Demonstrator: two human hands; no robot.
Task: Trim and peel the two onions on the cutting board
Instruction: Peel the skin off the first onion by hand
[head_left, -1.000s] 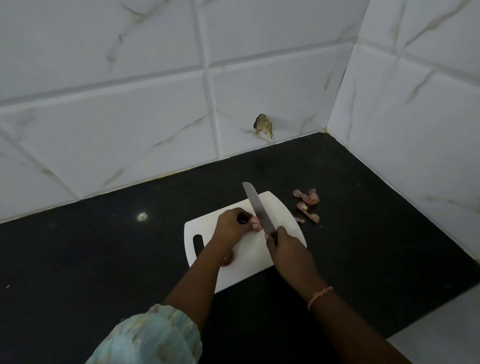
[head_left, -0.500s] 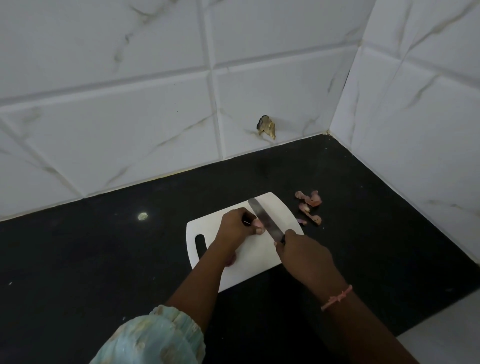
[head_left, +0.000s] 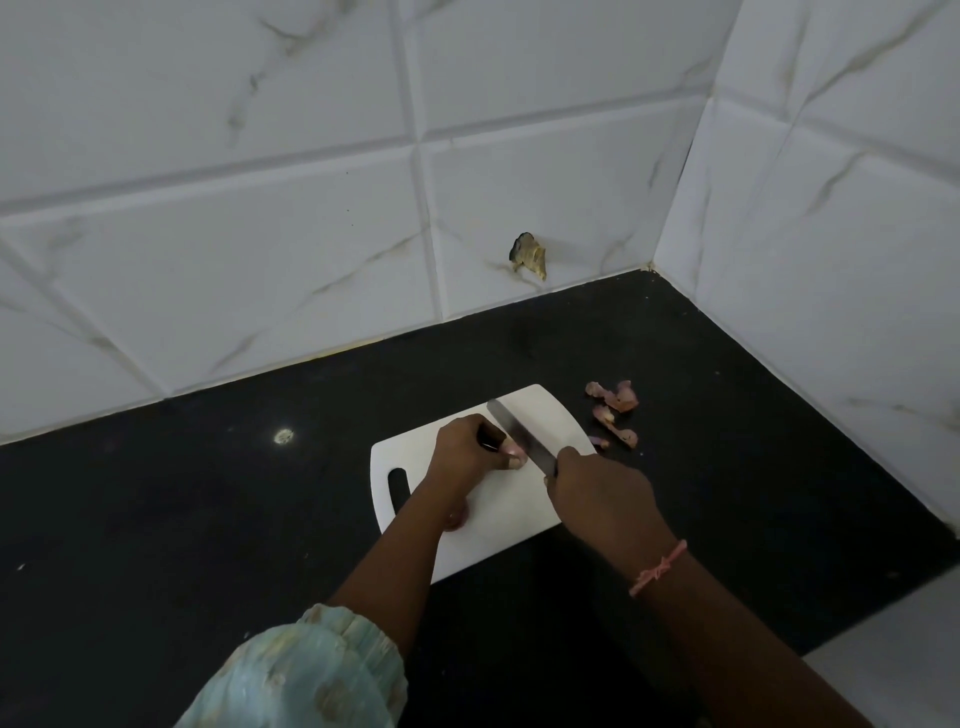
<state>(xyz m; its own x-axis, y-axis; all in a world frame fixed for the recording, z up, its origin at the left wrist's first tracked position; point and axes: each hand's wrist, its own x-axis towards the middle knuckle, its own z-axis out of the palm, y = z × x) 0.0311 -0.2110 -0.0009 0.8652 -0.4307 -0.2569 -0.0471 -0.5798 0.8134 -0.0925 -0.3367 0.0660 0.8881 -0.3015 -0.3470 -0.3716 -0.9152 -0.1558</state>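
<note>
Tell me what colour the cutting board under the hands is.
White, on the black counter; the cutting board shows best in the head view.

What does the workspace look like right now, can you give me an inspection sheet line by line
Surface: black countertop, one small pale spot.
Job's things: white cutting board; one onion under the left hand; second onion partly hidden by the left forearm; knife blade against the held onion.
Clutter: pink onion peels on the counter right of the board.
Hands: left grips the onion; right hand grips the knife handle.
Cables: nothing seen.
Surroundings: white marbled wall tiles; brownish scrap stuck on the tile.
</note>
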